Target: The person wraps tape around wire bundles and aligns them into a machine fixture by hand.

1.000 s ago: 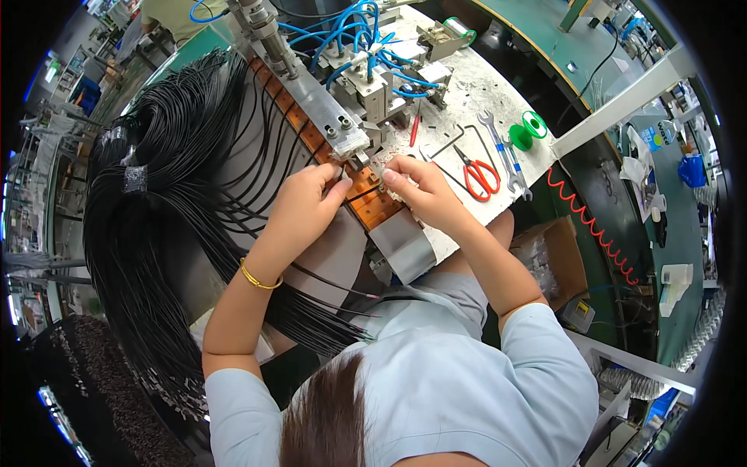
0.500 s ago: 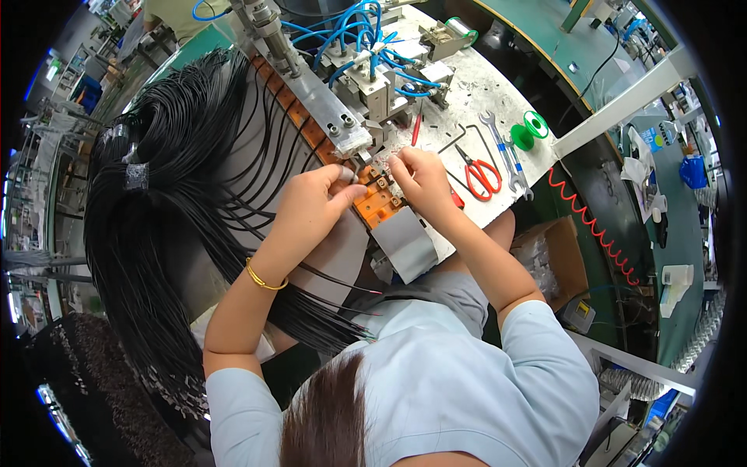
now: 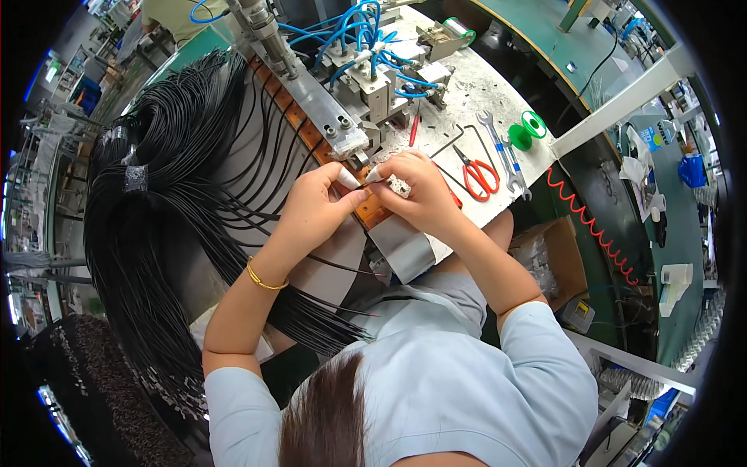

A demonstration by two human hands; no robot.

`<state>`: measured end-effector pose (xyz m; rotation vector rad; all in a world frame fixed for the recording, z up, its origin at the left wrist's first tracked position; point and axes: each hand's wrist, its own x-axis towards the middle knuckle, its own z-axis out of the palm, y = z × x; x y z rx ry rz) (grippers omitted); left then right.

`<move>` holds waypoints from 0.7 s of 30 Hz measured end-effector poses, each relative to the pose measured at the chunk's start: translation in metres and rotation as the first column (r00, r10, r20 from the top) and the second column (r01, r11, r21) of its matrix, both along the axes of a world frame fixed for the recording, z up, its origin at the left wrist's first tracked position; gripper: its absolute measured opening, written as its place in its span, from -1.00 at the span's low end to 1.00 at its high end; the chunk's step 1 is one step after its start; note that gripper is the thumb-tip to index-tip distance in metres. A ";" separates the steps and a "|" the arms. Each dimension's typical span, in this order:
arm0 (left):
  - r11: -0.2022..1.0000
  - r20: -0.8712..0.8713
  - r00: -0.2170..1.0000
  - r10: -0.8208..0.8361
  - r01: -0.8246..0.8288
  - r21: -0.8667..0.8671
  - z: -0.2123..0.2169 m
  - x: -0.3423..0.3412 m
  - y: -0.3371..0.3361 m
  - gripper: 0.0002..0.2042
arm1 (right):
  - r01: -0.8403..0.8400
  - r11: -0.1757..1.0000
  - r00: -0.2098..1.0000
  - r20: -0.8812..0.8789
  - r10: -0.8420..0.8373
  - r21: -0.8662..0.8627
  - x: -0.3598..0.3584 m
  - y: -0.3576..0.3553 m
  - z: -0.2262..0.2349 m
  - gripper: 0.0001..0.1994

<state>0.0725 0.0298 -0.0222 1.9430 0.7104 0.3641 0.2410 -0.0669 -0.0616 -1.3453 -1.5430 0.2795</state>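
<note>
My left hand (image 3: 315,202) and my right hand (image 3: 420,193) meet over an orange-brown block fixture (image 3: 373,212), just below the end of a metal press arm (image 3: 342,134). White covers sit on some fingertips. The left fingers are pinched together at a small dark piece, seemingly the end of a black cable. Close against them, the right thumb and forefinger are also pinched, and what they hold is hidden. A pale speckled patch shows within the curl of the right hand; I cannot tell what it is. Thick bundles of black cables (image 3: 183,117) lie to the left, some strands running to the fixture.
Red-handled scissors (image 3: 481,179), wrenches (image 3: 506,156), hex keys (image 3: 447,142) and a green spool (image 3: 534,124) lie on the white tabletop (image 3: 475,101) to the right. Blue air hoses (image 3: 342,35) top the machine behind. A cardboard box (image 3: 556,253) stands low at right.
My right hand has moved left and slightly down, and its fingertips now meet those of my left hand. The left hand stays nearly in place over the fixture.
</note>
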 end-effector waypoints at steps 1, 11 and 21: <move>0.999 -0.021 0.999 0.028 -0.028 0.030 0.001 0.000 -0.002 -0.81 | -0.001 1.000 1.000 0.000 0.001 0.000 -0.002 -0.001 0.001 -0.92; 0.999 0.024 0.999 -0.028 0.028 0.017 0.002 0.000 -0.002 -0.86 | 0.009 0.998 0.999 -0.044 -0.012 -0.061 0.001 0.002 -0.002 -0.85; 0.773 -0.405 0.806 -0.431 0.561 0.295 0.028 -0.016 -0.013 -0.87 | 0.102 0.983 0.995 0.038 -0.097 -0.152 0.009 0.002 -0.012 -0.80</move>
